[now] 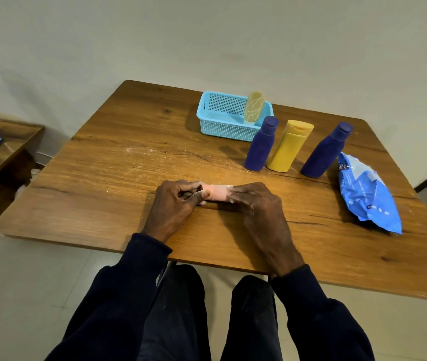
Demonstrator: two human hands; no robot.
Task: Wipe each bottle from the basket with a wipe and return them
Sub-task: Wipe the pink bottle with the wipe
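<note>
A small pink bottle (216, 192) lies sideways on the wooden table (108, 178), held between both hands. My left hand (175, 204) grips its left end with curled fingers and thumb. My right hand (255, 201) covers its right end, where a bit of white wipe (230, 186) shows under the fingers. Behind stands a light blue basket (222, 126) with a cream patterned bottle (254, 108) leaning in it. Two dark blue bottles (261, 144) (327, 151) and a yellow bottle (289, 145) stand on the table in front of the basket.
A blue pack of wipes (368, 194) lies near the table's right edge. A low wooden side table (4, 157) with a plastic bag stands at the left. The wall is close behind the table. My legs are under the near edge.
</note>
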